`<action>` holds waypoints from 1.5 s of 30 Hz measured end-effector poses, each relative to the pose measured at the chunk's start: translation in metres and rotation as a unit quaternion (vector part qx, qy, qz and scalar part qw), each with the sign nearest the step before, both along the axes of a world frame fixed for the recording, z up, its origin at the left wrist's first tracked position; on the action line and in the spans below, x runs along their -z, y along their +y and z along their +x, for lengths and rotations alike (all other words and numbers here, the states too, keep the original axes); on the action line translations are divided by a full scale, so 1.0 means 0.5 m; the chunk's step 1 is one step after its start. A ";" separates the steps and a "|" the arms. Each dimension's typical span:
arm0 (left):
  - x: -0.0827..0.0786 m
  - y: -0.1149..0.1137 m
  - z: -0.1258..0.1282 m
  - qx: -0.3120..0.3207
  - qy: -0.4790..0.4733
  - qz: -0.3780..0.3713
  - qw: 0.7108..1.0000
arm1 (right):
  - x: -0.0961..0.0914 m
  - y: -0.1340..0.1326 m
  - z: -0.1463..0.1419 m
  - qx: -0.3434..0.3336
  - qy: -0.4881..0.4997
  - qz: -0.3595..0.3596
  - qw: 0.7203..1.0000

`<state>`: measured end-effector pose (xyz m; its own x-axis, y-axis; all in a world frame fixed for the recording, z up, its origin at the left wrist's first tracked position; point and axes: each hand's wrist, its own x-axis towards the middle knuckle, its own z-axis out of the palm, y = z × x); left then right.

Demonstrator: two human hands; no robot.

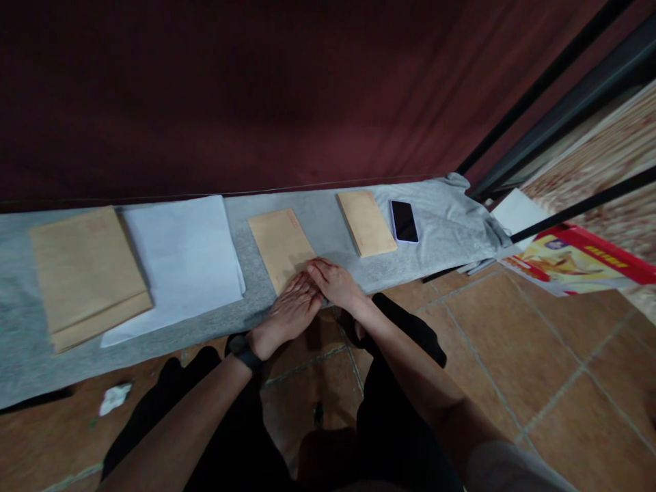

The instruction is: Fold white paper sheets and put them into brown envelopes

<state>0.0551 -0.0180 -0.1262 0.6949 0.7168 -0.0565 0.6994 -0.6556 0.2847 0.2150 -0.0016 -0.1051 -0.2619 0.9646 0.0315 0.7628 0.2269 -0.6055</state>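
In the head view, a brown paper envelope (279, 239) lies on the grey cloth, its near end under my hands. My left hand (294, 307), with a dark band on the wrist, rests flat on that end with fingers stretched out. Across its fingertips lies my right hand (333, 281), fingers extended and holding nothing. To the right is a stack of brown envelopes (366, 222), with a phone (404, 221) beside it, screen dark. At left, white paper sheets (179, 253) lie partly beneath larger brown envelopes (89, 270).
A grey cloth (445, 219) covers the narrow bench, which stands against a dark red backdrop (230, 96). Black bars (543, 89) cross at the right, near a red and yellow box (579, 260). A crumpled white tissue (115, 398) is on the tiled floor.
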 end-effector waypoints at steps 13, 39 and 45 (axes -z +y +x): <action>0.030 0.122 -0.031 -0.096 0.025 0.050 0.994 | -0.003 -0.006 0.008 0.009 -0.029 0.001 1.000; 0.020 0.252 -0.023 -0.163 0.011 0.060 0.985 | -0.003 -0.015 0.004 0.005 -0.061 0.003 0.998; 0.019 0.204 -0.017 -0.140 0.025 0.071 0.987 | -0.005 -0.015 0.002 0.011 -0.061 0.003 0.998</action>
